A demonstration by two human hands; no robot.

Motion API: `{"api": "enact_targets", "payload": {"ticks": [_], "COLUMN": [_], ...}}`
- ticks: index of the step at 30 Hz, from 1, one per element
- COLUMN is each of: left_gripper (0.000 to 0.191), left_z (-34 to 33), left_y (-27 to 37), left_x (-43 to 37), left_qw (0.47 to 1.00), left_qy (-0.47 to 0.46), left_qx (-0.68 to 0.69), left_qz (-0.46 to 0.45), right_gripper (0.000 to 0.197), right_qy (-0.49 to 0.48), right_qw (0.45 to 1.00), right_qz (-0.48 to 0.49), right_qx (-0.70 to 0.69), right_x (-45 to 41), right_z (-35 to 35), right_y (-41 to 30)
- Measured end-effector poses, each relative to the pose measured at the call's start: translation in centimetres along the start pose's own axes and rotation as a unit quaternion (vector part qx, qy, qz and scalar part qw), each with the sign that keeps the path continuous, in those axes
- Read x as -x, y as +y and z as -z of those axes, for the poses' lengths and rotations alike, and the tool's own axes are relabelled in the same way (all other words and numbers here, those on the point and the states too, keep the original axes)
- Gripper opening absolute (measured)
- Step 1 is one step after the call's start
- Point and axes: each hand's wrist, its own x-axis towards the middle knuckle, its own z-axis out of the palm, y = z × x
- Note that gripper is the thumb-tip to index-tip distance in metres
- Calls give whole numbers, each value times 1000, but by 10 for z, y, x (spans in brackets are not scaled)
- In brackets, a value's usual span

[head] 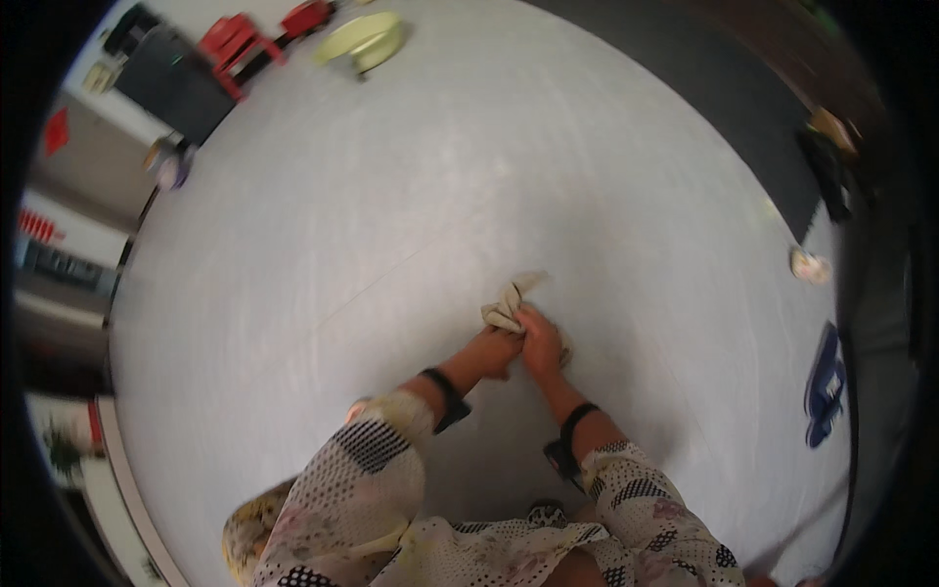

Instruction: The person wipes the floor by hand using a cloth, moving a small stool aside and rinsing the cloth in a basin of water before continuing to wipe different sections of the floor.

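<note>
Both of my hands meet near the middle of the view, closed around one crumpled beige cloth [503, 311]. My left hand [497, 352] grips it from the left side, its fingers against the right hand. Just beside it, my right hand [541, 341] holds the cloth too, and part of the cloth shows past its right edge. A loose end of the cloth sticks out beyond the fingers. Beneath is a pale grey floor [411, 220]. Both wrists wear black bands, and some fingers are hidden by the cloth and by each other.
A yellow-green basin [370, 44] and a red stool [233, 44] stand at the far left. Blue shoes [824, 389] lie at the right, below a small pale object [810, 265]. A dark mat [704, 81] spans the upper right. Cabinets line the left edge.
</note>
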Motion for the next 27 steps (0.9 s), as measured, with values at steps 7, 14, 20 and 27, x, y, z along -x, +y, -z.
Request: {"api": "enact_targets", "payload": {"ticks": [7, 14, 20, 27], "left_gripper": [50, 43, 40, 50], "left_z": [82, 55, -75, -83], "left_y": [-78, -109, -104, -125], "left_x": [156, 366, 376, 310], "left_qw": [984, 839, 757, 806], "left_qy": [-48, 14, 188, 285], "left_qx": [110, 144, 195, 50], "left_qz": [131, 524, 595, 517], "right_gripper": [26, 28, 25, 40], "right_qy": [125, 268, 10, -213], "right_qw": [989, 939, 958, 976], "right_qz": [-63, -174, 108, -45], "right_qx": [-45, 129, 267, 11], "right_x": [-41, 39, 9, -53], "right_z": [95, 175, -4, -49], "right_y": [23, 97, -34, -116]}}
